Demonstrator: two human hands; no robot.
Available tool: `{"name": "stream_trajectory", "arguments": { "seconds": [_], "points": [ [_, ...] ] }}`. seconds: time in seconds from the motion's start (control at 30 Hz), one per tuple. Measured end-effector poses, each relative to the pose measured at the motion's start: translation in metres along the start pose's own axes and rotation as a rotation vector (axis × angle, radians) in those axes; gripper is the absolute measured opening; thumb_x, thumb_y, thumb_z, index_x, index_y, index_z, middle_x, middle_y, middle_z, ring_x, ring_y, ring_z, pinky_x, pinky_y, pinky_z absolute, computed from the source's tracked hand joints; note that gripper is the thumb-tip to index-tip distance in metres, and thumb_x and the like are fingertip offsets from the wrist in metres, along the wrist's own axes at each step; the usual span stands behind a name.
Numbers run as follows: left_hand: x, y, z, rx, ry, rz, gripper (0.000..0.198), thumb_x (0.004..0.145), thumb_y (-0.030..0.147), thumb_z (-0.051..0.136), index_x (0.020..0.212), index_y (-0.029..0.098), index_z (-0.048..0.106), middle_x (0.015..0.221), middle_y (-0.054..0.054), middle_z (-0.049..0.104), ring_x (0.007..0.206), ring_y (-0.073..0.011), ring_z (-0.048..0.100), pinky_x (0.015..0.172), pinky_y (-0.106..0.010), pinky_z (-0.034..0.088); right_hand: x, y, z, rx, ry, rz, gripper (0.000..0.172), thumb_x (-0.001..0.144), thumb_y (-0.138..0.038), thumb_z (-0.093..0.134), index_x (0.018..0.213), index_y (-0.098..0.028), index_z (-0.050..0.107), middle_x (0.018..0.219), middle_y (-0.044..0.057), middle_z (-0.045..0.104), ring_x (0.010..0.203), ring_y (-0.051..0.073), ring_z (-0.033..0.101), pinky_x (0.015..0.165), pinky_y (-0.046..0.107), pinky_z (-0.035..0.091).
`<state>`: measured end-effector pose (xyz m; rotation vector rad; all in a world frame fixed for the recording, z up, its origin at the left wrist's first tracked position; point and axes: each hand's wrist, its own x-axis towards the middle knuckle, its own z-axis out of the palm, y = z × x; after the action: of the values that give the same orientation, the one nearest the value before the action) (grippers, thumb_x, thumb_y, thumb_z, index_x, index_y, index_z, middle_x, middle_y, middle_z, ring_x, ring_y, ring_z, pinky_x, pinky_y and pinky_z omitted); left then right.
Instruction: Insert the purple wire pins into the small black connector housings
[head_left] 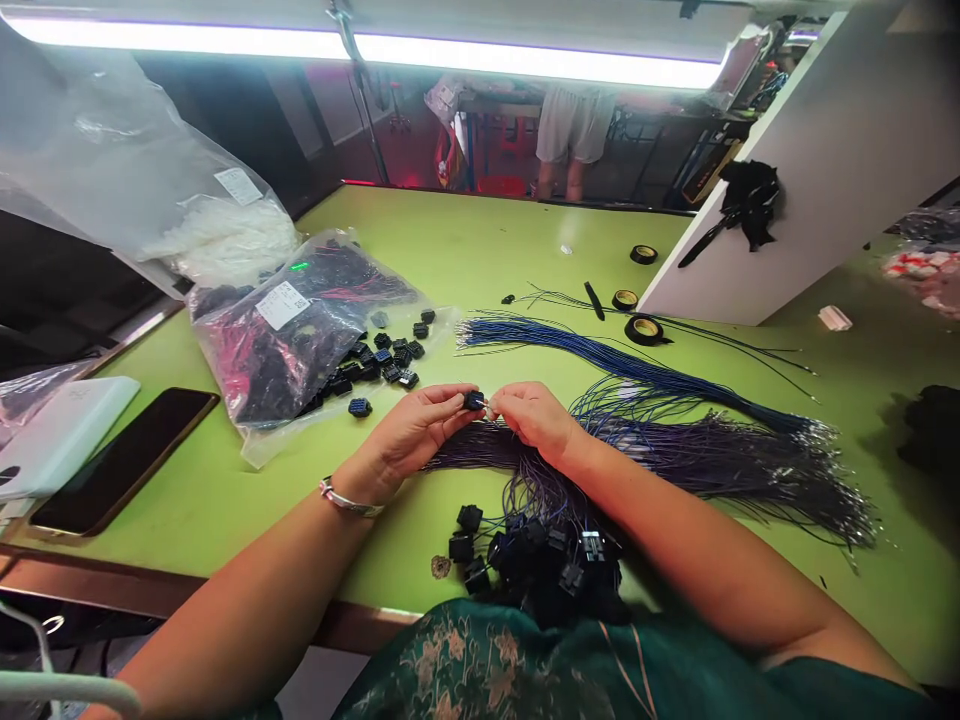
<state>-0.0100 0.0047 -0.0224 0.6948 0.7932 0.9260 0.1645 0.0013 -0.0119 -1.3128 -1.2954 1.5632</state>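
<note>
My left hand [414, 428] pinches a small black connector housing [474, 400] between thumb and fingers. Right beside it, my right hand [538, 415] is closed on a thin wire, its tip at the housing's right side; whether the tip is inside, I cannot tell. Under my hands and to the right lies a bundle of dark purple-black wires [705, 465] with metal terminals at the ends. A bundle of blue wires [645, 365] stretches behind it. Close to my body, several black connectors with wires attached [532, 550] are heaped at the table's front edge.
Loose black connectors [382, 358] spill from a clear plastic bag [281, 330] at the left. A phone [124, 460] and white power bank [67, 430] lie far left. Black tape rolls [643, 330] sit behind the wires. A white panel [795, 170] stands right; a person's legs [574, 130] show beyond.
</note>
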Motion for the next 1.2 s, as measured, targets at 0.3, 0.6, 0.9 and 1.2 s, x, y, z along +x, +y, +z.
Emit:
{"name": "stream_trajectory", "arguments": {
  "seconds": [0.3,0.6,0.9,1.2],
  "points": [
    [0.000,-0.001,-0.004,0.227,0.083,0.140,0.026,0.065,0.019,0.081,0.090,0.016,0.076,0.088,-0.007,0.076,0.079,-0.0150,0.068,0.083,-0.027,0.052,-0.001,-0.003,-0.004,-0.050,-0.046,0.082,0.013,0.061,-0.027,0.051,0.055,-0.017,0.055,0.037,-0.009,0.031,0.035,0.004,0.020,0.039,0.023,0.011],
    [-0.001,-0.010,0.002,0.365,0.103,0.183,0.026,0.066,0.026,0.080,0.090,0.016,0.077,0.086,-0.007,0.077,0.077,-0.0171,0.069,0.082,-0.030,0.052,0.005,0.006,-0.004,-0.124,-0.055,-0.099,0.016,0.063,-0.028,0.050,0.054,-0.015,0.056,0.045,-0.005,0.042,0.047,0.007,0.032,0.046,0.022,0.024],
    [0.002,-0.011,0.001,0.103,0.126,0.115,0.025,0.062,0.020,0.082,0.086,0.012,0.076,0.085,-0.008,0.075,0.079,-0.0167,0.069,0.088,-0.032,0.054,0.007,0.013,-0.003,-0.118,0.137,-0.202,0.011,0.062,-0.027,0.057,0.063,-0.016,0.057,0.053,-0.005,0.046,0.051,0.007,0.037,0.048,0.022,0.028],
    [0.001,-0.012,0.007,0.137,0.165,0.099,0.029,0.058,0.020,0.085,0.084,0.011,0.076,0.081,-0.008,0.075,0.073,-0.0155,0.069,0.083,-0.030,0.054,0.004,0.013,-0.002,-0.245,0.151,-0.213,0.009,0.064,-0.023,0.054,0.062,-0.015,0.058,0.051,-0.005,0.046,0.048,0.007,0.036,0.047,0.022,0.028]
  ]
}}
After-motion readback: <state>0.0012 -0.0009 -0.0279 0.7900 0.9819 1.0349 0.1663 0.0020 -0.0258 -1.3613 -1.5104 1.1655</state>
